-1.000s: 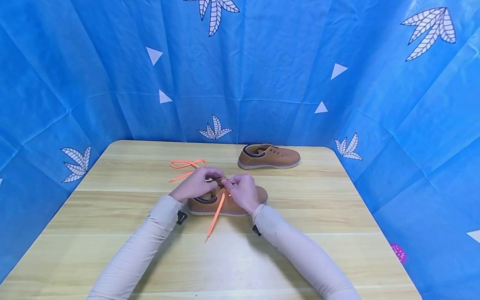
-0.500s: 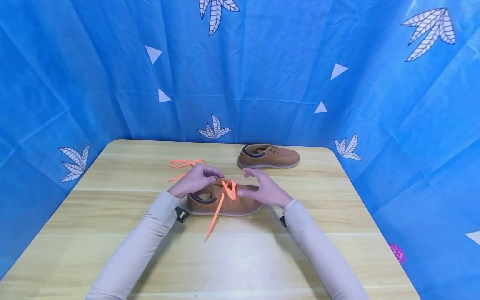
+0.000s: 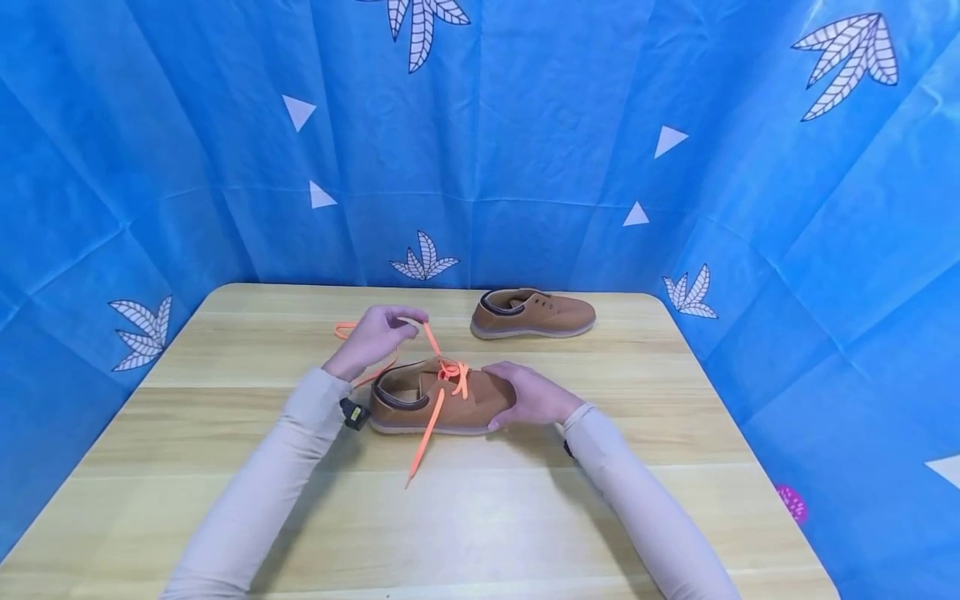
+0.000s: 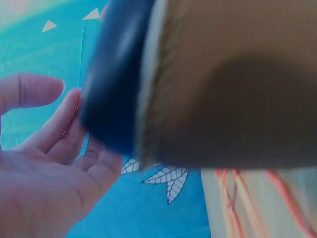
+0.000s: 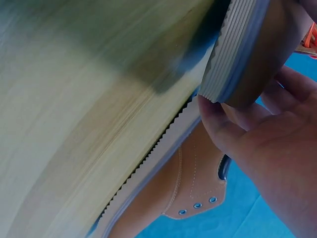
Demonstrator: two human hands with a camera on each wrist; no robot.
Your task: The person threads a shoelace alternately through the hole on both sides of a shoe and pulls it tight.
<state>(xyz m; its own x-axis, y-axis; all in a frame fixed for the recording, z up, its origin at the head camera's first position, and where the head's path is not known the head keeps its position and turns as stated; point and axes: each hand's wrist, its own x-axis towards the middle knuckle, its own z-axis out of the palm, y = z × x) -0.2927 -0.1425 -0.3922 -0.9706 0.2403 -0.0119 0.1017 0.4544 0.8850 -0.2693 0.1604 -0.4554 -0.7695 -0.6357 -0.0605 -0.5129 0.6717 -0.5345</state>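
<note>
A blue fabric curtain printed with white leaves and triangles [image 3: 555, 108] hangs behind a brown, leather-look lace-up shoe [image 3: 468, 412], which stands on a pale wood-grain table [image 3: 480, 533], toe toward the person's right. Two light-grey sleeves [image 3: 262, 492] reach in from the near side of that shoe. A matching brown shoe with metal eyelets [image 3: 536, 317] sits beyond it. The person's right hand [image 3: 536, 396] grips the lace-up shoe's toe, thumb on the near side, fingers around the far side. Above the same shoe's heel, the left hand [image 3: 371, 337], fingers partly extended, holds up one end of a flat orange lace [image 3: 432, 339] at its fingertips; the exact pinch is too small to make out. The lace's other end trails from the shoe's near side. A separate orange shoelace [image 3: 345, 328] lies beyond the heel, partly hidden by the left hand.
</note>
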